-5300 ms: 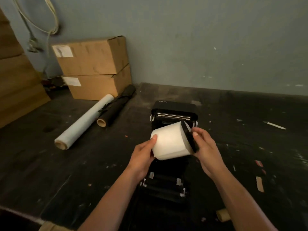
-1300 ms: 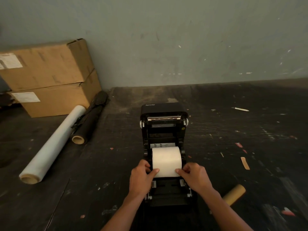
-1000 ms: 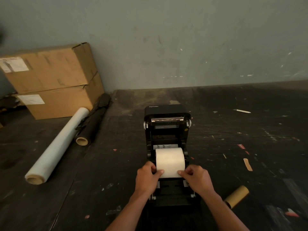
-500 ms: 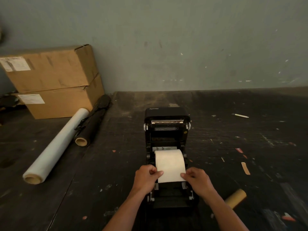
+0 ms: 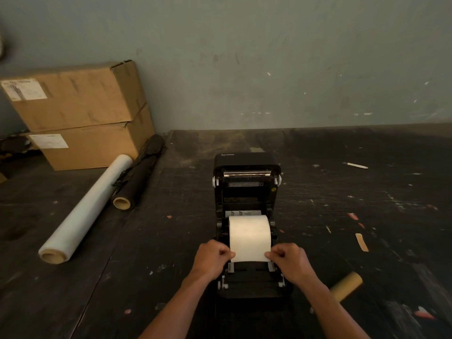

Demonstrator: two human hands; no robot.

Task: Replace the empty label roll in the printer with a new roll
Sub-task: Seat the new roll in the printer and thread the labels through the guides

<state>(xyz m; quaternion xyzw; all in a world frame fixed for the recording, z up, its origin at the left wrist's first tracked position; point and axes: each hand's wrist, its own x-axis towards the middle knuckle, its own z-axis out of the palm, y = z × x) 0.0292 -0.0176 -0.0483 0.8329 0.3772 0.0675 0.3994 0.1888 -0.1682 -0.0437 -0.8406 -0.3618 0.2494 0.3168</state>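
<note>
The black printer [image 5: 247, 184] stands on the dark table with its lid tilted open toward the wall. A new white label roll [image 5: 249, 232] sits in its bay, with a sheet of paper drawn off toward me. My left hand [image 5: 212, 259] pinches the left edge of that loose paper end. My right hand [image 5: 288, 261] pinches its right edge. The pulled end hangs just above the printer's front guides [image 5: 252, 267]. The empty brown cardboard core [image 5: 346, 286] lies on the table to the right of the printer.
Two stacked cardboard boxes [image 5: 80, 118] stand at the back left against the wall. A roll of clear film [image 5: 85, 211] and a black roll [image 5: 139, 177] lie beside them. Paper scraps [image 5: 361, 242] dot the table [image 5: 342, 204] on the right.
The roll went from held above the printer to seated in the bay. Over the last second both hands have drawn the loose paper end toward me.
</note>
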